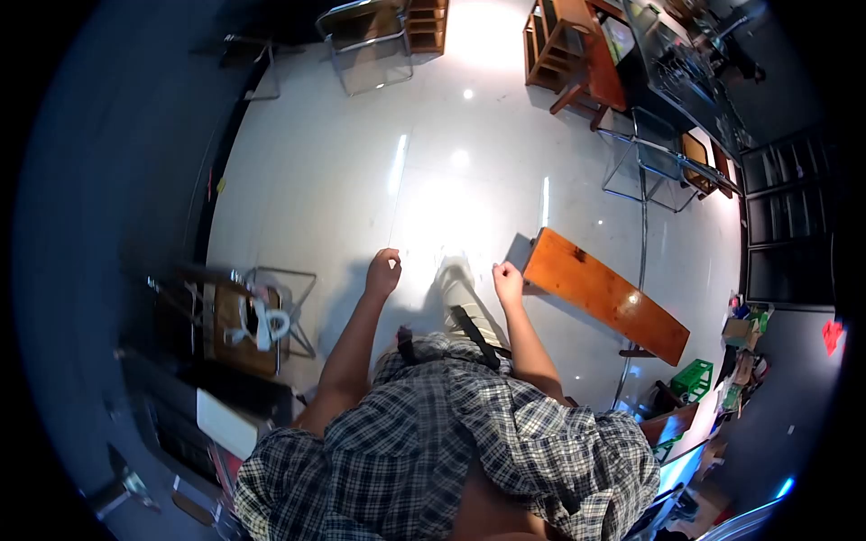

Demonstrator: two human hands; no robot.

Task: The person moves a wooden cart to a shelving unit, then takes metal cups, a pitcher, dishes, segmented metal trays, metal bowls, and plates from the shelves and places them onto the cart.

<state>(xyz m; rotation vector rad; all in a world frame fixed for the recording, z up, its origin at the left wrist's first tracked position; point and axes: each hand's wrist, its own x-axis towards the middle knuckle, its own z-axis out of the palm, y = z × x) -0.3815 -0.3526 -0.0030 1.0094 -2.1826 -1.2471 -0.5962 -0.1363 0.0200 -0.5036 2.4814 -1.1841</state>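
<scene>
Both of my arms reach forward over the pale, shiny floor. My left hand (385, 272) is left of centre, its fingers curled so that a small gap shows between thumb and forefinger; nothing is visible in it. On the other side, my right hand (508, 281) is closed in a loose fist, and whatever it may hold is hidden. Just right of that hand stands a long orange-brown wooden bench (606, 295), set at a slant. Between the hands, one leg in light trousers (465, 302) shows on the floor.
At the left is a chair (242, 329) with a white object (263, 323) on it. A folding chair (368, 45) stands ahead. Ahead right are a wooden shelf (557, 45), a wooden stool (603, 77) and a metal-framed chair (657, 149). A green crate (693, 380) lies beyond the bench.
</scene>
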